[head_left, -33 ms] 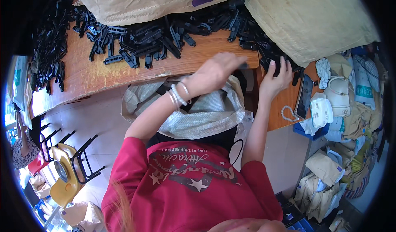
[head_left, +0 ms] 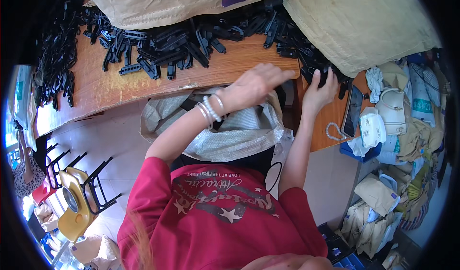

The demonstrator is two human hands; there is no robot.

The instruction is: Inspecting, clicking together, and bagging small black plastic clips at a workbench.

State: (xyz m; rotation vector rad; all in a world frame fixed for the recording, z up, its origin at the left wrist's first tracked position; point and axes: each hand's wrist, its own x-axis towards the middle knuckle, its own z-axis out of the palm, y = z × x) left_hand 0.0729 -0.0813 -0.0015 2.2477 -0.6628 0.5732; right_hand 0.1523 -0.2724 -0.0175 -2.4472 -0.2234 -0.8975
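My left hand point(head_left: 255, 85), with bracelets on its wrist, hovers palm down over the mouth of a white woven sack point(head_left: 225, 143) in my lap. Its index finger points right toward the table corner; nothing shows at the fingertips, though its underside is hidden. On the right, my right hand point(head_left: 320, 95) rests by a heap of black plastic pieces point(head_left: 314, 61), thumb and fingers apart. Black pieces show in the gap between them, and I see none clearly gripped. More long, ribbed black plastic pieces point(head_left: 172, 47) lie heaped along the wooden table point(head_left: 201, 78).
Two large tan paper sacks point(head_left: 354, 25) stand behind the heaps. Right of my right hand lie a phone point(head_left: 353, 111), a beaded string point(head_left: 335, 132), a tissue pack point(head_left: 373, 128) and a white handbag point(head_left: 393, 109). Yellow chairs point(head_left: 79, 207) stand at the left.
A small dark piece at my left fingertips is no longer visible, and the index finger now stretches further out. My right hand has barely moved.
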